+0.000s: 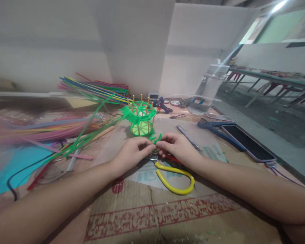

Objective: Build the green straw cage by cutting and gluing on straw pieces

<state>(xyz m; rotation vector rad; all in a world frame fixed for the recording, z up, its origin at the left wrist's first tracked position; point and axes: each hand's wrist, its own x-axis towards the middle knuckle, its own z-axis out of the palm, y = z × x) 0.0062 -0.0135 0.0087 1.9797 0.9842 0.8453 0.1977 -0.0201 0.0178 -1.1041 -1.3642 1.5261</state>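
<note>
Small green pipe cleaner pieces (155, 139) are pinched between the fingertips of my left hand (133, 150) and my right hand (176, 147), which nearly meet at the middle of the table. Just behind them stands a round frame (141, 117) of upright wooden sticks, with green pipe cleaner woven around its top and a green base. Yellow-handled scissors (178, 193) lie in front of my right hand, their blades partly under the fingers. Long green pipe cleaners (83, 139) stretch to the left of the frame.
Bundles of coloured pipe cleaners (99, 88) lie at the back left. A glue gun (163, 105) is behind the frame. To the right are a pen (188, 137), blue-handled pliers (222, 134), a phone (248, 142) and a clear water container (208, 89).
</note>
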